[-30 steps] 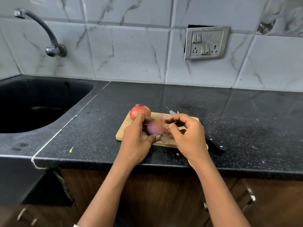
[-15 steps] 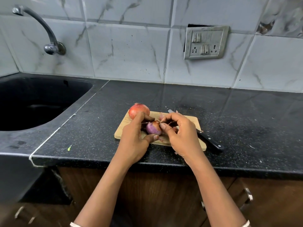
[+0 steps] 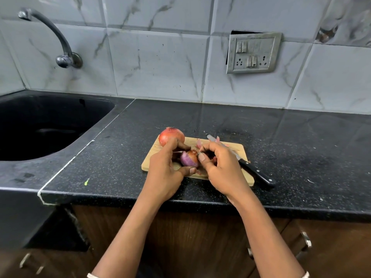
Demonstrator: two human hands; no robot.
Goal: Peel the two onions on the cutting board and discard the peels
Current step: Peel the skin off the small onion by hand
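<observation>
At frame centre, above the cutting board (image 3: 234, 148) on the counter (image 3: 120, 157), I see the left hand (image 3: 164, 173) with fingers (image 3: 187, 170) clamped on the half-peeled onion (image 3: 188, 160), the right hand (image 3: 220, 167) pinching its skin (image 3: 193, 152), and the unpeeled onion (image 3: 170, 135) just above.

Purple with white stripes on the half-peeled onion (image 3: 188, 160), and a cap of rusty brown skin on top. The whole onion (image 3: 171, 135) is glowing orange-red. Peel scraps (image 3: 199, 143) are pink, and the wooden cutting board (image 3: 236, 149) is pale honey. The knife (image 3: 255, 173) has a silver blade and a black handle with silver rivets. The worktop (image 3: 200, 121) is black, peppered with fine white specks, with a thin white seam line (image 3: 80, 155) and one bright green fleck (image 3: 86, 181). The sink (image 3: 40, 127) is black. Wall tiles (image 3: 156, 63) are pale grey-white with darker grey marble veins. Switch plate (image 3: 253, 53) dull grey, tap (image 3: 60, 45) chrome, cabinet doors (image 3: 200, 237) dark brown wood grain.
</observation>
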